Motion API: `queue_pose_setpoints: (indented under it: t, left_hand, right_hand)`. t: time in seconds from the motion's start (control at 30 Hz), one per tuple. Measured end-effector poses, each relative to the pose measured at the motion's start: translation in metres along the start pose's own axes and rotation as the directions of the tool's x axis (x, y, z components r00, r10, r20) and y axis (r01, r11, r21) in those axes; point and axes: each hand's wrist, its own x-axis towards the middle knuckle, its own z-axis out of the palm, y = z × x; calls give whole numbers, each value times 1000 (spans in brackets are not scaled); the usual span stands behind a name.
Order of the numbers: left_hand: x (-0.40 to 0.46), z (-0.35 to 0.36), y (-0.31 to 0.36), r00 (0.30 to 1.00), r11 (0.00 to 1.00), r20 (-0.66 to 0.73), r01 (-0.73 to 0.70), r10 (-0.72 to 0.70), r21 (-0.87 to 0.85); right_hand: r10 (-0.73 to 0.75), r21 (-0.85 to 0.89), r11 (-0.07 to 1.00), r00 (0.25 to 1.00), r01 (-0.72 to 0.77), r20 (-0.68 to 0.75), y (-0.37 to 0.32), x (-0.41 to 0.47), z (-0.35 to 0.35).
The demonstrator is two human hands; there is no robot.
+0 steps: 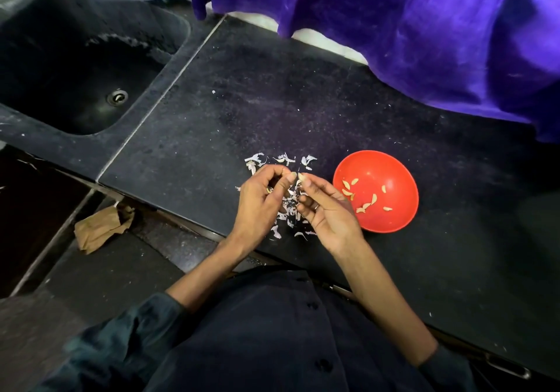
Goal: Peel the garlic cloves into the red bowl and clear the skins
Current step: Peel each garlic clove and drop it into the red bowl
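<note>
Both hands are raised just above the dark bench (303, 104), meeting fingertip to fingertip over a scatter of pale garlic skins (288, 207). The left hand (263, 201) has its fingers curled inward, thumb pressed toward the forefinger, and seems to hold something small in its palm, though what it is cannot be made out. The right hand (327, 210) pinches a small pale garlic clove (301, 176) between thumb and forefinger, its other fingers loosely bent beneath; the left thumb tip touches or nearly touches that same clove, so the two hands share it at the point where their fingers meet. Most of the skins lie directly under and between the fingers, with a further cluster just beyond the fingertips, toward the back of the bench. The red bowl (394, 219) sits on the bench just beside the right hand's knuckles, on the side away from the left hand, and holds several peeled cloves (363, 199) spread across its bottom. Well beyond the fingertips a purple cloth (424, 28) hangs over the far edge of the bench. Far off past the left hand, a dark sink (45, 43) with a metal drain (117, 97) is set into the surface, and a crumpled brown paper bag (100, 228) lies on the floor below.
</note>
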Motion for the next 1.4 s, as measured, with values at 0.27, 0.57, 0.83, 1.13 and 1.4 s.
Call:
queue_pose_setpoints:
  t: [0.27,0.57,0.83,1.13,1.4]
  left_hand:
    - [2,0,-6,986,985,-34,158,-160,-72]
    - [3,19,-6,985,983,23,168,-170,72]
    - [15,45,-15,976,900,171,52,-138,433]
    - [20,26,-17,970,841,212,-15,-119,541]
    - [36,-7,-31,980,796,164,-8,-115,605]
  right_hand:
    - [-3,45,999,1000,4,-26,-8,2,-15]
    - [-182,-200,964,983,175,-20,-15,-3,-46]
    - [-394,-515,816,905,264,-161,-30,-1,-99]
    - [-420,-532,797,896,286,-147,-32,6,-95]
    - [-342,-719,645,939,259,31,-17,53,-46]
